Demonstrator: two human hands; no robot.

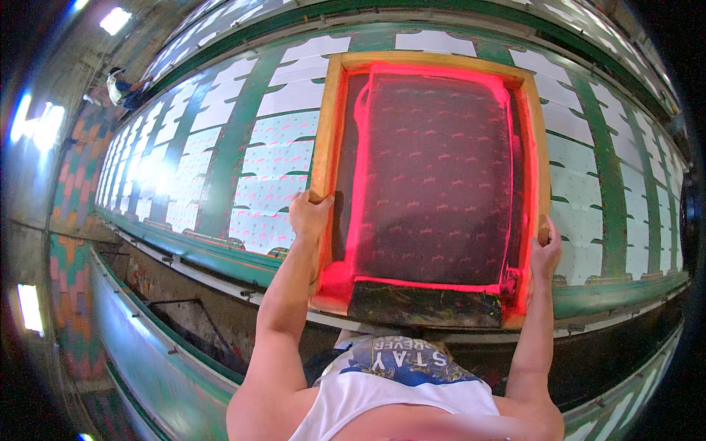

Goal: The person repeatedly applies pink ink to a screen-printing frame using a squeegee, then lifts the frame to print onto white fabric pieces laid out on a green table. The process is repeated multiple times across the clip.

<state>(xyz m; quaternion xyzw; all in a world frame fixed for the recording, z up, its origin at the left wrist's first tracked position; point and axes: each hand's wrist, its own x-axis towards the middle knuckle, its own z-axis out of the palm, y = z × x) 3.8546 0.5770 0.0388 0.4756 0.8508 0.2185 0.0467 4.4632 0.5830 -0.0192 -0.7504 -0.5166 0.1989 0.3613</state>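
Note:
A wooden screen printing frame [429, 60] lies over the green table in front of me. Its dark mesh [434, 176] carries rows of a small repeated motif, bordered by bright pink ink. At the near end is a dark, stained strip [423, 303]. My left hand [311, 214] grips the frame's left side rail, thumb on top. On the right rail, a little nearer to me, my right hand [546, 252] is closed round the wood. Cut white fabric pieces [276, 154] lie left of the frame, many printed with small pink motifs. What lies beneath the frame is hidden.
The long green printing table [229, 158] runs left and right with columns of fabric pieces [571, 213]. Another green table [158, 345] stands behind me across a gap. Far left, a person [123, 90] is beside the tables. Lights glare at left.

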